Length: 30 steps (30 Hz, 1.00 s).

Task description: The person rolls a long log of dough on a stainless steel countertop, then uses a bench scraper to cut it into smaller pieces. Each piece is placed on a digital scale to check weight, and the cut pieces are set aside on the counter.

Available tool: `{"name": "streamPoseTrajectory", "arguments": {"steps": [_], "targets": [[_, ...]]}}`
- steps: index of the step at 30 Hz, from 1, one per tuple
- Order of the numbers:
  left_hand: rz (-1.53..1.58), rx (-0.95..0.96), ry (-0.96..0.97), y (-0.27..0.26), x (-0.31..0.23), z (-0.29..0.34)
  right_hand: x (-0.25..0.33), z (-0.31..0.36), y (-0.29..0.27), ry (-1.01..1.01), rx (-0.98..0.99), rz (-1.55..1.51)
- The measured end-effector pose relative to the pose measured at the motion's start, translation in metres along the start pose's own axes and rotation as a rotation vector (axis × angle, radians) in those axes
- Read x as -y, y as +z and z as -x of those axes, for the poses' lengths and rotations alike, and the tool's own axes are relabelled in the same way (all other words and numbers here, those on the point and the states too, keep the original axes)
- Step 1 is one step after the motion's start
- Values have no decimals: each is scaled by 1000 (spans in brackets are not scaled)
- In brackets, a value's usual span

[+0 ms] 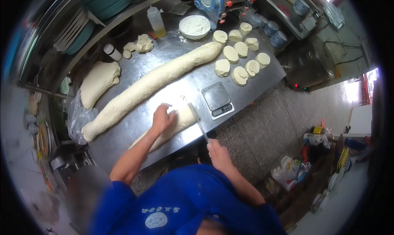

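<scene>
A short dough roll [185, 116] lies near the front edge of the metal table. My left hand [161, 117] is on its upper side, the fingers bent over the far side of the dough. A knife [202, 129] is in my right hand [219, 153], its handle inside the closed fingers just off the table edge. The blade stands at the roll's right end, touching or very close to it. Behind it stretches a long dough rope [152, 84], running diagonally across the table. Several cut dough pieces [230, 54] are grouped at the right.
A kitchen scale [217, 99] sits right of the knife. Farther back are a bowl of flour [194, 27], a squeeze bottle [156, 21] and a blue machine [213, 3]. A dough slab [99, 82] and plastic bag [77, 118] occupy the left; dough scraps [141, 44] lie beyond.
</scene>
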<state>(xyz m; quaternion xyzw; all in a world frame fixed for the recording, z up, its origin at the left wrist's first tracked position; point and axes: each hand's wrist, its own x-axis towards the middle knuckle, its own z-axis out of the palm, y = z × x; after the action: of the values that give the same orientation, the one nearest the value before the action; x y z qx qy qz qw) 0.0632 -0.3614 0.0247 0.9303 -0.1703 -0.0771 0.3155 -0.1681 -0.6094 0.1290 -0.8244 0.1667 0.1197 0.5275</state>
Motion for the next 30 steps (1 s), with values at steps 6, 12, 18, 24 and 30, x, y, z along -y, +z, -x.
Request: {"name": "streamPoseTrajectory", "arguments": {"steps": [6, 12, 18, 24, 30], "targets": [[-106, 60, 511, -7, -33, 48, 7, 7, 35, 4, 48, 214], [-197, 86, 531, 5, -25, 46, 28, 10, 41, 69, 58, 354], [-182, 29, 512, 1, -37, 46, 29, -56, 65, 23, 49, 456], [-216, 144, 476, 7, -41, 51, 20, -6, 40, 178, 127, 384], [-217, 34, 469, 2, -50, 52, -4, -75, 78, 47, 39, 442]]}}
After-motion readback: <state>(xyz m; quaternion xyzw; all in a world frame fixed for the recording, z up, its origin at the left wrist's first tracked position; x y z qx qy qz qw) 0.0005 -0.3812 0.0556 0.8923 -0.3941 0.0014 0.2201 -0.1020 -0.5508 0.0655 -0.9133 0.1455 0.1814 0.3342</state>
